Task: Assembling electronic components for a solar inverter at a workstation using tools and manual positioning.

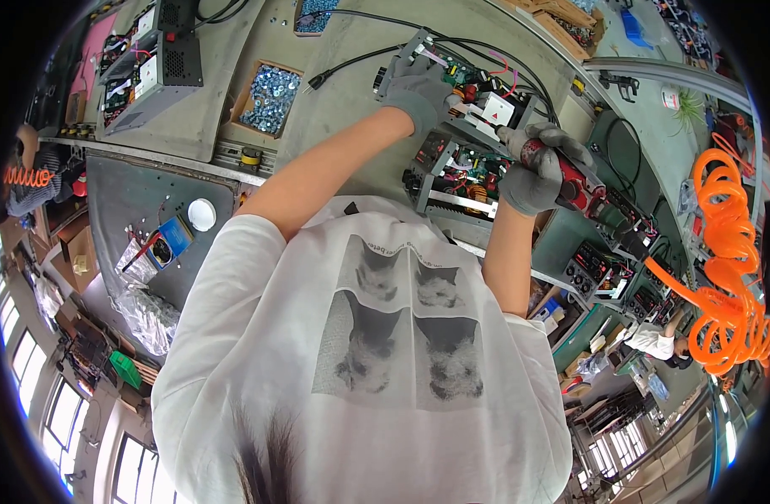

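Observation:
In a grey work glove, my left hand (419,88) lies over the near-left side of an opened electronic unit (465,76), its fingers bent over the metal frame. Circuit boards, coloured wires and a white block (492,109) show inside that unit. My right hand (538,172), also gloved, is wrapped round a red and black power screwdriver (574,185). The tool's tip points left toward the white block; whether it touches a screw I cannot tell. Just below stands a second opened unit (465,181) with a green board and a copper-coloured coil.
Cardboard boxes of small screws (269,99) (316,17) sit left of the unit. A black power cable (351,63) runs behind it. More black units (154,71) stand at far left. An orange coiled hose (721,260) hangs at right, near another person (654,340).

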Motion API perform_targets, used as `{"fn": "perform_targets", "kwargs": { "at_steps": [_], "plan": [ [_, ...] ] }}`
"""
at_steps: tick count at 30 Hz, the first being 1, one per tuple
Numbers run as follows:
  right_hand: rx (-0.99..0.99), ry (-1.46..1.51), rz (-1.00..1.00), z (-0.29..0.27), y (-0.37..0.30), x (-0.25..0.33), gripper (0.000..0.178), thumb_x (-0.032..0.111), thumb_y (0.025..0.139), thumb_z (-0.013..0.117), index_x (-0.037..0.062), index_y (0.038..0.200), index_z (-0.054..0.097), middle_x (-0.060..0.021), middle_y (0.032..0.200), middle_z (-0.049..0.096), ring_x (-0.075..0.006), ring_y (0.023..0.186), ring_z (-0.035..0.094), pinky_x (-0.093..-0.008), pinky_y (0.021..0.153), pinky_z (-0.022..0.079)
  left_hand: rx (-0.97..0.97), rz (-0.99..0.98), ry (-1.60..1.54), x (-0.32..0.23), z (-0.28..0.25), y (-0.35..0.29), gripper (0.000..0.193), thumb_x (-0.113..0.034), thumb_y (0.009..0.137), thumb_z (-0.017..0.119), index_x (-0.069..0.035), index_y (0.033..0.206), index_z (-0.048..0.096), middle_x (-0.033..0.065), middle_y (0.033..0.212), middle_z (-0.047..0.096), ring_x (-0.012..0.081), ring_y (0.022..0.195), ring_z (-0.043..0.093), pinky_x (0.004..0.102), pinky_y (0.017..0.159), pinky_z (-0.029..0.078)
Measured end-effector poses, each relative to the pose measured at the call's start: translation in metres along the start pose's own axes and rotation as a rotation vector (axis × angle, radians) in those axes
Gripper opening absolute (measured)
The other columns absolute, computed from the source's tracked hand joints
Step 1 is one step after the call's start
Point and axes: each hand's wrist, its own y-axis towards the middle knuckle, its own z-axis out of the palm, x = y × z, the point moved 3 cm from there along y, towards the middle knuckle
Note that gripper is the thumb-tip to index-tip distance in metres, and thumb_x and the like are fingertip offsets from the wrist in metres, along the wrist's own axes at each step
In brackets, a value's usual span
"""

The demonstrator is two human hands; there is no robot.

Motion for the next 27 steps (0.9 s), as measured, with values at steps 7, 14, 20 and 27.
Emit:
{"fn": "perform_targets", "kwargs": {
  "at_steps": [7,14,20,27],
  "plan": [
    [-0.426,-0.23,0.011,0.009,0.013,-0.001,0.024,-0.005,0.07,0.057,-0.0001,0.094,0.053,-0.0182,0.083,0.062,-0.0248,0.07,0.061,-0.0404,0.064,0.056,0.037,-0.011,0.001,0.0,0.0,0.0,0.033,-0.042,0.095,0.048,-0.021,0.1,0.073,0.0051,0.114,0.06,0.0261,0.121,0.044,0.0528,0.103,0.025],
    [0.086,0.0,0.053,0.007,0.004,0.003,0.031,-0.007,0.066,0.06,-0.0007,0.095,0.054,-0.016,0.081,0.062,-0.0283,0.075,0.062,-0.0394,0.066,0.056,0.022,-0.007,-0.009,0.001,-0.002,-0.001,0.032,-0.043,0.094,0.049,-0.022,0.101,0.074,0.0049,0.116,0.06,0.0257,0.122,0.044,0.0519,0.102,0.026],
    [0.07,-0.117,0.016,0.006,0.016,-0.008,0.031,-0.006,0.065,0.061,0.0008,0.095,0.055,-0.0155,0.081,0.062,-0.0266,0.076,0.062,-0.0391,0.071,0.055,0.056,-0.027,-0.008,-0.001,0.0,0.001,0.032,-0.043,0.093,0.051,-0.023,0.1,0.074,0.0034,0.116,0.06,0.0243,0.121,0.044,0.0495,0.1,0.027],
    [0.048,-0.142,0.105,0.013,0.019,-0.008,0.034,-0.011,0.063,0.062,0.0012,0.095,0.055,-0.0146,0.083,0.063,-0.0245,0.075,0.062,-0.0374,0.069,0.056,0.064,-0.035,-0.014,0.001,0.001,0.0,0.031,-0.043,0.092,0.052,-0.024,0.101,0.075,0.0034,0.117,0.06,0.0244,0.121,0.045,0.0502,0.101,0.026]
  ]
}}
